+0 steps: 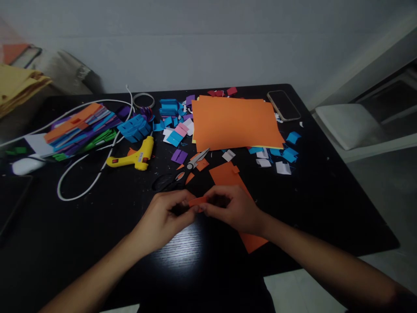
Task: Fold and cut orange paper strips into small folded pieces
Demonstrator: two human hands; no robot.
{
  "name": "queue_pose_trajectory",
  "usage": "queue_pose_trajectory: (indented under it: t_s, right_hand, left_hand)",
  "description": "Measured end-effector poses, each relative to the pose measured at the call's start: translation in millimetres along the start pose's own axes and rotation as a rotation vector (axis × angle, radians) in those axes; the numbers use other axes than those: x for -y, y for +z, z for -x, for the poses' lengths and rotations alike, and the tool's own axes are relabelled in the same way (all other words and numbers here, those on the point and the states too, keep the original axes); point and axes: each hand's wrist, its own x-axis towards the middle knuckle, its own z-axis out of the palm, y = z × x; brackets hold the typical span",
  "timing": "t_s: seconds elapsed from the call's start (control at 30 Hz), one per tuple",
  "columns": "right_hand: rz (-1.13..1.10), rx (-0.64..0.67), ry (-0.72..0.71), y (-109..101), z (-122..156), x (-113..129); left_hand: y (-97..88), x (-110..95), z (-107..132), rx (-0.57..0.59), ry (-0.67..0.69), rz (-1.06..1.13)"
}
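Note:
Both my hands meet over the near middle of the black table (pixel 325 195). My left hand (pixel 163 217) and my right hand (pixel 236 211) are each pinched on a small folded orange paper piece (pixel 198 201) held between them. Under my right hand lies a cut orange paper sheet (pixel 226 174), and its lower corner shows past my wrist. Black-handled scissors (pixel 182 171) lie just beyond my fingers.
A large orange sheet (pixel 234 121) lies at the table's back. Blue, white, pink and purple paper scraps (pixel 177 130) are scattered around it. A yellow glue gun (pixel 137 157) with a white cable, a stack of coloured strips (pixel 81 126), a phone (pixel 283 105) and a white mouse (pixel 26 165) are also here.

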Motion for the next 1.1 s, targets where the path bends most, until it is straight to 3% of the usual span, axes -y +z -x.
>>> queue_pose_trajectory:
  t_s: [0.17, 0.37, 0.9, 1.1]
  right_hand:
    - [-0.058, -0.065, -0.021, -0.2, -1.3, -2.8]
    - [-0.128, -0.089, -0.077, 0.9, -2.8, -1.3]
    - [-0.292, -0.112, -0.011, 1.1, -5.4, -4.4]
    - [-0.242, -0.108, -0.038, -3.4, -8.9, -1.2]
  left_hand:
    - [1.9, 4.1, -0.2, 0.015, -0.065, 0.119]
    - [3.1, 5.8, -0.2, 0.052, -0.078, 0.104]
    - [7.2, 8.8, -0.8, 0.025, -0.092, 0.194]
    - [3.6, 10.0, -0.8, -0.124, 0.015, 0.178]
